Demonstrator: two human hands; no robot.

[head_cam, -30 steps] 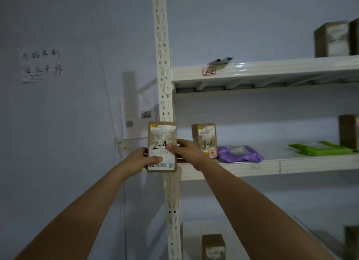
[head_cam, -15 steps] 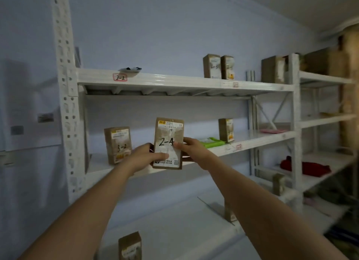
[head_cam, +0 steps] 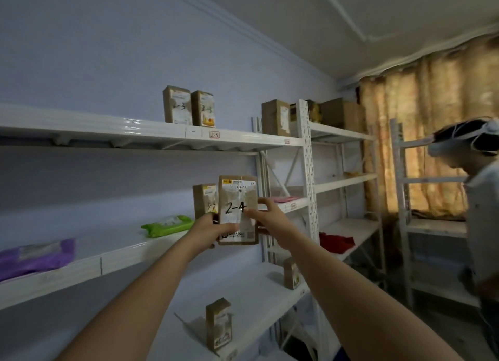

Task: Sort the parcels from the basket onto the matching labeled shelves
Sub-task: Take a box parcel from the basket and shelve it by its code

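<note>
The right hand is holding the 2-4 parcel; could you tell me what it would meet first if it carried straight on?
Probably the white upright post of the shelving, just beyond the right hand and the parcel; depth is unclear, so it might pass over the middle shelf instead.

We see a matt brown cardboard parcel [head_cam: 237, 209] faced with a white paper label under glossy clear tape, white painted metal shelves [head_cam: 151, 134] with a faint sheen, soft glossy plastic mailers in green [head_cam: 167, 225] and purple [head_cam: 35, 255], and a coarse woven cloth curtain [head_cam: 421, 139].
</note>
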